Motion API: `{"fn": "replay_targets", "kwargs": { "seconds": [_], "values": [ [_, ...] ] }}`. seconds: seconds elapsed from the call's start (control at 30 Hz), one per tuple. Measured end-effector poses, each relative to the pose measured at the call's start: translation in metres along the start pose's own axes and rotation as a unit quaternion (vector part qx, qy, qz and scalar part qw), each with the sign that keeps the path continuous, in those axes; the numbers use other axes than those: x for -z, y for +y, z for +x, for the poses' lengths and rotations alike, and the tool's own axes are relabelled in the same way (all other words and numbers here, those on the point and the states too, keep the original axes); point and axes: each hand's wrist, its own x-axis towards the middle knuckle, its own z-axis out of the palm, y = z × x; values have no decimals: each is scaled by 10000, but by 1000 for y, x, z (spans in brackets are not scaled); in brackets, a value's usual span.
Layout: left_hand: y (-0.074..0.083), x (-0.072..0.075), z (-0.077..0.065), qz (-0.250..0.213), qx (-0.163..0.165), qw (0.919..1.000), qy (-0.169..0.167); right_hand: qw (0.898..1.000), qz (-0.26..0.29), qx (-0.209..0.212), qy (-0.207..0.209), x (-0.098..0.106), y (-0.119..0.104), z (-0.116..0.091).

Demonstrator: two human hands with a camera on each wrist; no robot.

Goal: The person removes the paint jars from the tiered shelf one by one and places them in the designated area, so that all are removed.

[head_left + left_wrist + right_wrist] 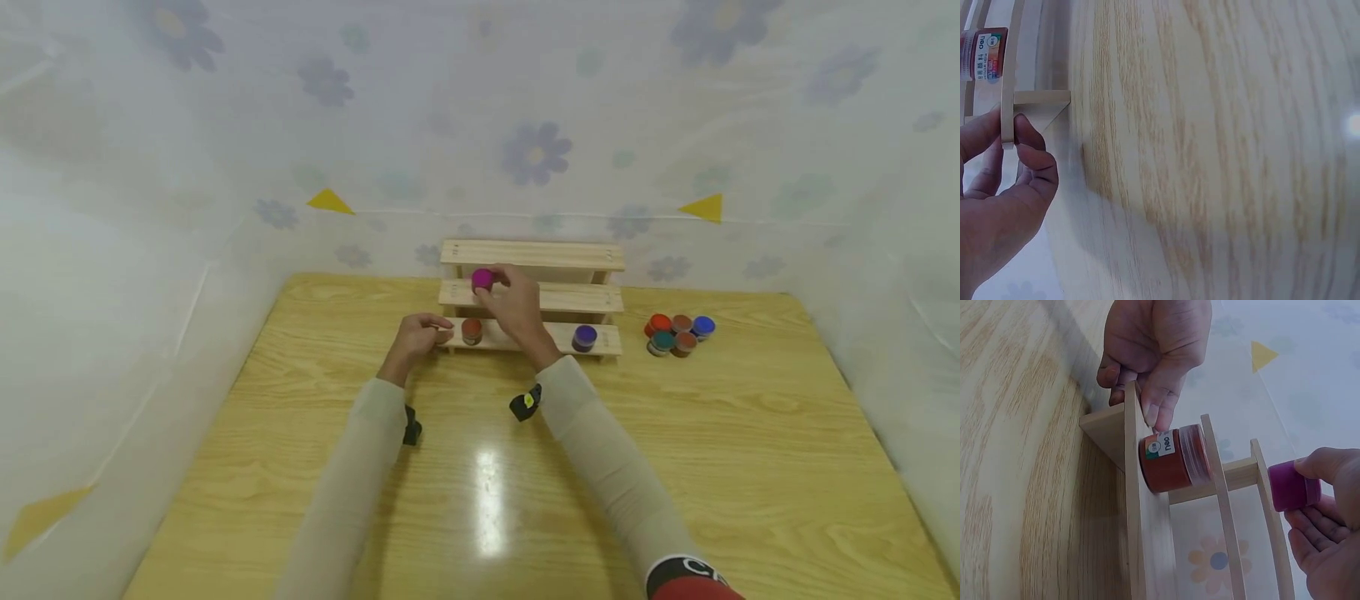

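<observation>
A three-step wooden rack (531,252) stands near the back of the table. My left hand (416,339) pinches the left end of its lowest step, thumb above and fingers beneath in the left wrist view. My right hand (517,307) holds a magenta paint jar (1294,486) between thumb and fingers, at the left part of the upper steps. Whether that jar touches a step, I cannot tell. On the lowest step, a brown-red paint jar (472,332) sits near my left hand, and a purple paint jar (584,337) stands toward the right end.
To the right of the rack, several paint jars are grouped on the wooden table (750,450): red (658,325), blue (703,327), teal (662,342) and brownish ones (684,343). A flower-patterned sheet (420,125) rises behind the table.
</observation>
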Motion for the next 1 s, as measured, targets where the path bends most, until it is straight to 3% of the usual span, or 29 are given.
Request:
{"fn": "replay_targets", "kwargs": {
  "seconds": [0.83, 1.0],
  "values": [
    [-7, 8, 0, 51, -29, 10000, 54, 9999, -56, 132, -60, 34, 15, -4],
    [-7, 5, 1, 43, -52, 10000, 9, 9999, -73, -90, -58, 49, 18, -7]
  ]
}}
